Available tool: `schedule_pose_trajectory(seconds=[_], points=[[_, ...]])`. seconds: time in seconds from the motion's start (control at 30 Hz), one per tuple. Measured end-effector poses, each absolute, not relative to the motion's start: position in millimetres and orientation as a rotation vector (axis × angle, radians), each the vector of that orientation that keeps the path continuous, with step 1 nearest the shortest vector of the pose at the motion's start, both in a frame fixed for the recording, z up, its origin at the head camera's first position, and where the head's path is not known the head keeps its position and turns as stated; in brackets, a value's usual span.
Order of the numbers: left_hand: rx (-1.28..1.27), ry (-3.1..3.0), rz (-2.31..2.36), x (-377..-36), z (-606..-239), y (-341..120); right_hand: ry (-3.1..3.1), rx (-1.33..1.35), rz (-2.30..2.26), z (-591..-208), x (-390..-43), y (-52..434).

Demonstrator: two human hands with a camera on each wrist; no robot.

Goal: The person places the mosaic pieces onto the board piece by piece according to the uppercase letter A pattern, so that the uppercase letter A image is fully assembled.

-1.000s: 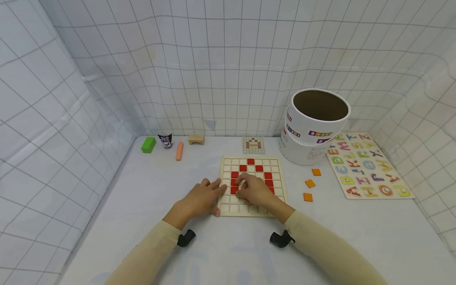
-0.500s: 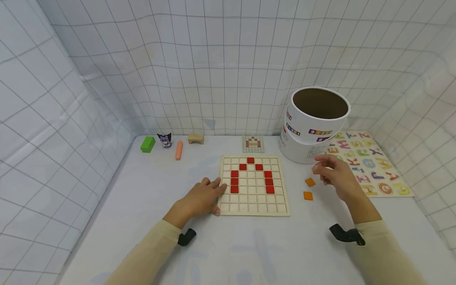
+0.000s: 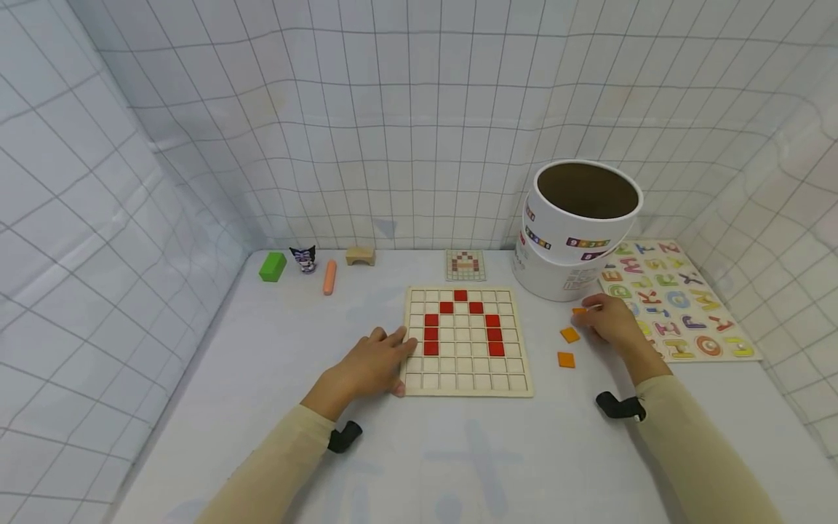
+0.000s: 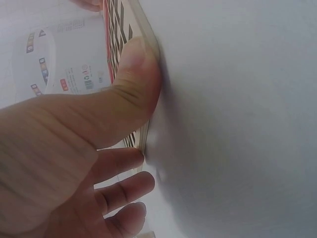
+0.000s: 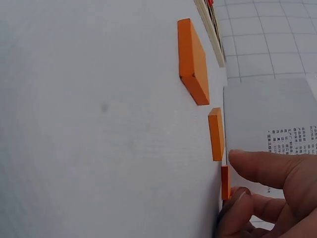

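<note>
A square wooden grid board (image 3: pixel 465 382) lies on the table, with several red tiles (image 3: pixel 430 333) set in an arch. My left hand (image 3: pixel 372 362) rests at its left edge with fingers spread; in the left wrist view the thumb (image 4: pixel 136 74) touches the edge. My right hand (image 3: pixel 614 322) is down at the farthest of three orange tiles (image 3: pixel 579 311). In the right wrist view its thumb and fingertips lie around that tile (image 5: pixel 225 182); whether they pinch it is unclear. The middle orange tile (image 3: pixel 570 334) and the nearest orange tile (image 3: pixel 566 360) lie flat, untouched.
Behind the board lies a small pattern card (image 3: pixel 465 266). A white bucket (image 3: pixel 556 280) and a letter puzzle board (image 3: pixel 681 306) stand and lie right. At the back left are a green block (image 3: pixel 273 266), a figurine (image 3: pixel 304 258), an orange-pink stick (image 3: pixel 329 277) and a wooden arch (image 3: pixel 361 255).
My right hand has left the grid board, moved right to the orange tiles and come down at the farthest one. The left hand has stayed at the board's left edge.
</note>
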State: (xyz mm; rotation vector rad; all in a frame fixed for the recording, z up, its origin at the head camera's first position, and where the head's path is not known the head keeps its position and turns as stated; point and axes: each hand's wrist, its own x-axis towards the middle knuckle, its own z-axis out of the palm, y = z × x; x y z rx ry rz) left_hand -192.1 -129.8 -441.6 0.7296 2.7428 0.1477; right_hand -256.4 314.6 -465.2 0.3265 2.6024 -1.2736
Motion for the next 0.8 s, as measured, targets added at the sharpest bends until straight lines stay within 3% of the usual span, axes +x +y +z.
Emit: schedule_pose_trajectory(seconds=[0.5,0.8], points=[[0.721,2.746,0.151,-193.2,-442.0,-129.5,2.699,0.260,-1.168,-465.5,-258.2,308.5],[0.715,2.743,0.145,-193.0,-443.6,-129.6,2.268,0.138,-1.776,-459.8,-243.6,288.6]])
